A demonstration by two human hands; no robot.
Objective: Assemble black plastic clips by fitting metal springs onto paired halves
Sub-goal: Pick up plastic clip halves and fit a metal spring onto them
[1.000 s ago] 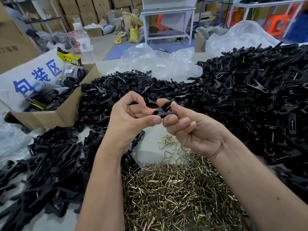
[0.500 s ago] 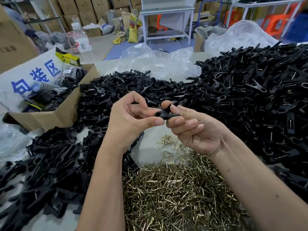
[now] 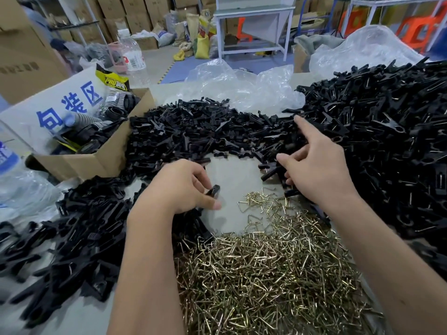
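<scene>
Left hand (image 3: 180,187) gripping half-hidden clip half (image 3: 214,191), right hand (image 3: 314,163) spread open, fingertips blurred

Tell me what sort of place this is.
Probably a small factory or warehouse assembly bench: heaps of black clip halves, a pile of metal springs, and stacked cardboard cartons behind.

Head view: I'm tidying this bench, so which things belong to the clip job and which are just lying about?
Job:
black clip halves
metal springs
clip half in left hand
right hand

Lying about:
cardboard box
clear plastic bags
water bottle
</scene>
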